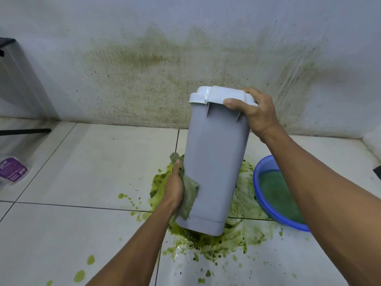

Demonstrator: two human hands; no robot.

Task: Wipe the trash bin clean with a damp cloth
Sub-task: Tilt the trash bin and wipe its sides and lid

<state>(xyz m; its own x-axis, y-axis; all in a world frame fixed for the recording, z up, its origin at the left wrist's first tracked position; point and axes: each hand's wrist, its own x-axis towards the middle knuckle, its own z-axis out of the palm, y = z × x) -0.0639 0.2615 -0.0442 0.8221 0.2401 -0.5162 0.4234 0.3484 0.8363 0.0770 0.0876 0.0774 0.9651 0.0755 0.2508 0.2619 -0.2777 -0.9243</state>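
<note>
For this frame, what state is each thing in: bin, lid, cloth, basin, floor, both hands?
Trash bin: grey side looks clean, base over the green spill.
Lid: closed on the bin.
Cloth: crumpled, stained green, pressed to the bin's left side.
Basin: part-filled with greenish water.
Floor: smeared with the spill.
Left hand: grips the cloth.
Right hand: grips the lid.

Seemingly a home wash corner: white floor tiles [92, 166] meet a painted wall [144, 58], stained green behind the right hand [255, 112] gripping the bin [214, 162]. Below that grip sits a basin [260, 195] of greenish water; far left of the left hand [175, 188] gripping the cloth [190, 195] lies a pouch [13, 170].
</note>
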